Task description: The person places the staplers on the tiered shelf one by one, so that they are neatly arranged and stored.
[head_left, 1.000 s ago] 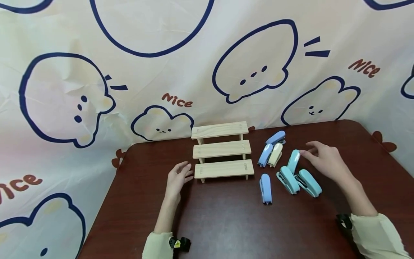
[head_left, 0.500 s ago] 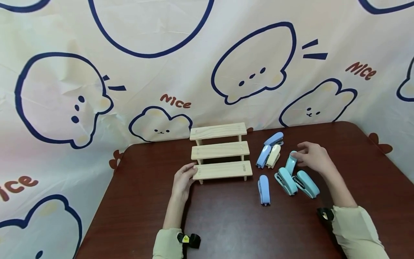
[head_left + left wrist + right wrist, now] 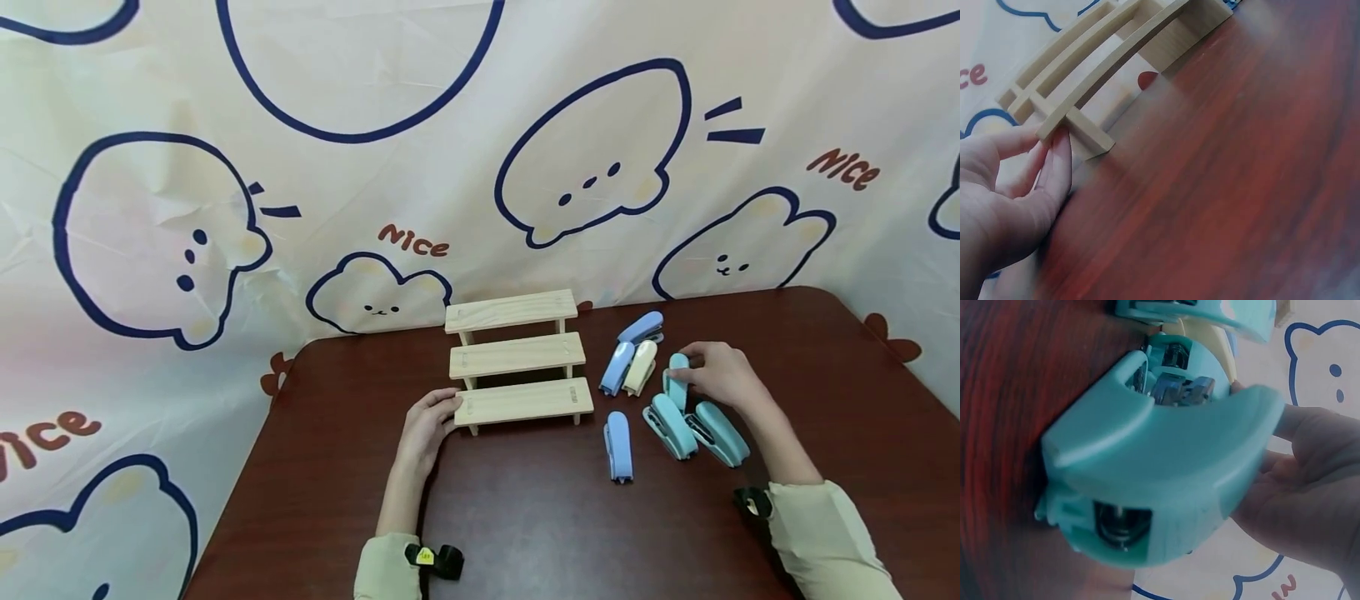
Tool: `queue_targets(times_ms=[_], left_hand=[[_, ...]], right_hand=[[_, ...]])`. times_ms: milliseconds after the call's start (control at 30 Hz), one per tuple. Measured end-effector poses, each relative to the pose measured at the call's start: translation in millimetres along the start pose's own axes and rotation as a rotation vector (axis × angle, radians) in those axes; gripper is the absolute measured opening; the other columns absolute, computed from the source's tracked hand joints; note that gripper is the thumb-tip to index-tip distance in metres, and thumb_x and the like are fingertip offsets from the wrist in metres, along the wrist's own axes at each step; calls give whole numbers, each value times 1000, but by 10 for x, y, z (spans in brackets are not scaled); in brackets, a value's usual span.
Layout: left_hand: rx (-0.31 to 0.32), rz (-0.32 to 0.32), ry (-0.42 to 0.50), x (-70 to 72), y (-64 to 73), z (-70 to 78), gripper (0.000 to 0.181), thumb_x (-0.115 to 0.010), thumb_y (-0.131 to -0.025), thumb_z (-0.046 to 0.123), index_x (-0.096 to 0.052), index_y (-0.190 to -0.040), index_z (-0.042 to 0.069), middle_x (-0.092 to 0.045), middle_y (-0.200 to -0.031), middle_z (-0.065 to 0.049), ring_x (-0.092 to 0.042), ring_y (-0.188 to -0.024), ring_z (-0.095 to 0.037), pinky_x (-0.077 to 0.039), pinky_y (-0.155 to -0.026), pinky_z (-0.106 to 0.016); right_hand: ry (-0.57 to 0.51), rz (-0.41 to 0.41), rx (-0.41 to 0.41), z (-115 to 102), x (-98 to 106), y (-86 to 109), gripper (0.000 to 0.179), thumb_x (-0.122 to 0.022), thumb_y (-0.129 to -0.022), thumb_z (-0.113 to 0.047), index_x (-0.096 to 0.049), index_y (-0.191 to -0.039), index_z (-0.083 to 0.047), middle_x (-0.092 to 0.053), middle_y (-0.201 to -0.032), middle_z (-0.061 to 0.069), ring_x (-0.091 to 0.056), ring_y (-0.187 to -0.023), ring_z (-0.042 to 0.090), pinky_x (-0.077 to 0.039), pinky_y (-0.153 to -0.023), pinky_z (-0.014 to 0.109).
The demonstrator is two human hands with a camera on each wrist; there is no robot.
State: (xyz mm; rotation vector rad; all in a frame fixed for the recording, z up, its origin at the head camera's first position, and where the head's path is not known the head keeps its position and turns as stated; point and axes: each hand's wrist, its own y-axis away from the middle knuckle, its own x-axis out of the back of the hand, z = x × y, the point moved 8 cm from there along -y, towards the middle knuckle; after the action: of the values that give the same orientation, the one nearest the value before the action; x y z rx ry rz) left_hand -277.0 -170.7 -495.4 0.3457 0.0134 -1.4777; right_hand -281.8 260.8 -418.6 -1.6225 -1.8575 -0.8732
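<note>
A three-tier wooden step rack [image 3: 525,402] stands at the back of the table. My left hand [image 3: 425,435] pinches the left end of its lowest board; in the left wrist view the fingers [image 3: 1057,165] reach under that board [image 3: 1094,81]. Over on the right, my right hand [image 3: 722,375] grips the rearmost teal stapler [image 3: 677,395] near its top, thumb and fingers on either side. Two more teal staplers lie just in front, one to the left [image 3: 670,427] and one to the right [image 3: 720,433]. A teal stapler [image 3: 1166,450] fills the right wrist view, hiding the fingertips.
Blue staplers lie at the back [image 3: 642,327], beside a cream stapler [image 3: 640,368], and nearer the front [image 3: 618,447]. Another blue one [image 3: 617,368] sits left of the cream one. A printed cloth [image 3: 360,192] hangs behind the dark brown table [image 3: 525,517].
My left hand has moved right and taken hold of the rack's lowest board. My right hand has come in to the left and closed its fingers on the rear teal stapler.
</note>
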Motion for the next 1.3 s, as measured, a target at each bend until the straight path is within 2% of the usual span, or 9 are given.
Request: queue_targets(times_ms=[233,400,567,667,800,933,1067,1200,1300], left_hand=[[-16,-14,7,9,2,-6,31,-68,-97,2,-62,-125,-11,-68,-106,-8,-69,-93,-16,-57,-79,-29],[-22,-9,12,-1,-10,2,29,-67,-97,1,-62,-123,-10,-68,-105,-9,-69,-91,-15,-58,-77,-29],[-12,-13,19,-13,-25,-27,31,-68,-96,0,-61,-124,-12,-67,-104,-8,-69,-89,-15,-57,-76,-28],[-16,-4,29,-8,-23,-32,31,-69,-96,0,-61,-124,-12,-68,-104,-7,-69,-89,-15,-57,-76,-27],[-35,13,36,9,-11,-21,29,-69,-95,0,-63,-120,-12,-68,-102,-7,-68,-88,-15,-57,-75,-27],[-40,16,31,14,-1,-19,27,-70,-94,0,-64,-119,-11,-68,-100,-6,-68,-88,-15,-57,-74,-27],[-40,9,30,-2,1,-17,27,-70,-94,1,-65,-119,-10,-68,-101,-6,-68,-88,-14,-57,-75,-27],[-38,9,28,-1,8,-13,28,-70,-94,1,-65,-119,-10,-67,-101,-6,-68,-89,-14,-58,-76,-27],[-38,12,18,10,16,-8,29,-70,-95,2,-64,-121,-10,-67,-102,-7,-68,-90,-15,-58,-76,-27]], right_hand=[[-1,-25,2,-10,-56,-7,55,-71,-98,-21,-53,-129,21,-67,-109,33,-68,-77,24,-57,-65,38],[18,25,13,-36,-40,15,52,-72,-96,-21,-57,-125,20,-68,-107,32,-65,-83,30,-54,-65,37],[-24,86,-39,0,-9,56,50,-74,-94,-17,-58,-123,21,-68,-83,18,-61,-71,24,-49,-59,35],[-89,127,-62,25,38,73,48,-73,-94,-13,-58,-123,22,-66,-74,11,-64,-64,20,-52,-56,33],[-186,176,-60,14,139,89,50,-73,-95,-12,-57,-126,24,-73,-89,25,-73,-70,24,-61,-63,37],[-219,209,-52,-74,300,108,51,-73,-96,-13,-56,-128,23,-70,-110,34,-76,-77,26,-62,-67,37],[-242,227,-39,-206,477,107,51,-72,-98,-17,-58,-129,20,-71,-110,31,-76,-75,20,-61,-66,30],[-340,208,-7,-360,574,56,53,-70,-101,-22,-57,-133,17,-67,-117,29,-73,-75,7,-61,-70,27],[-421,185,18,-486,599,5,56,-69,-102,-24,-54,-138,15,-61,-124,28,-71,-78,2,-60,-74,26]])
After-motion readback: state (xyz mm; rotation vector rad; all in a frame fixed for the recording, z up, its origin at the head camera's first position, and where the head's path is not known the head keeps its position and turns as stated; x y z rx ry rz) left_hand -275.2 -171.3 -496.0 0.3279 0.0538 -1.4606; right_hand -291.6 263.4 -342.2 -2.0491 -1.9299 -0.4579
